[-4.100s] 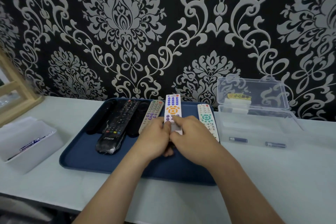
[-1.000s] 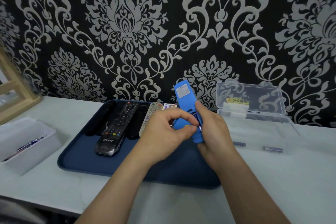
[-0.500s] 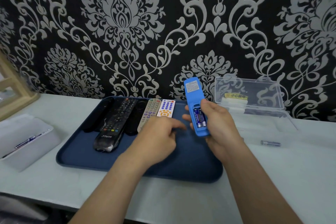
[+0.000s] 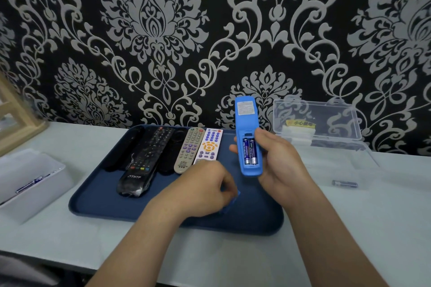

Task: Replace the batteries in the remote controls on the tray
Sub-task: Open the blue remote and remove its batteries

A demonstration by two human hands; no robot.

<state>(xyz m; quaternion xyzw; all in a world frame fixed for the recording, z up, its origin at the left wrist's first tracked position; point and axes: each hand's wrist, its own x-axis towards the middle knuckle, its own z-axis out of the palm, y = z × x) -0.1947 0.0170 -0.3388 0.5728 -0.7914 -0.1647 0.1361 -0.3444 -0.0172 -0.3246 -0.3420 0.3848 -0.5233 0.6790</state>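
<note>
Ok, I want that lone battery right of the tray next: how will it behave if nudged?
The battery lies on its side, a smooth cylinder, so a sideways nudge would probably set it rolling. It looks rigid and light, likely easy to pinch, though that smooth shell might slip. Whether a wall of the clear box would stop it, I cannot tell.

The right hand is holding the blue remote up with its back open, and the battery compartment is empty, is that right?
Not quite. In the head view the right hand holds the blue remote up with its back open, but the compartment is not empty: two batteries sit side by side in it.
</note>
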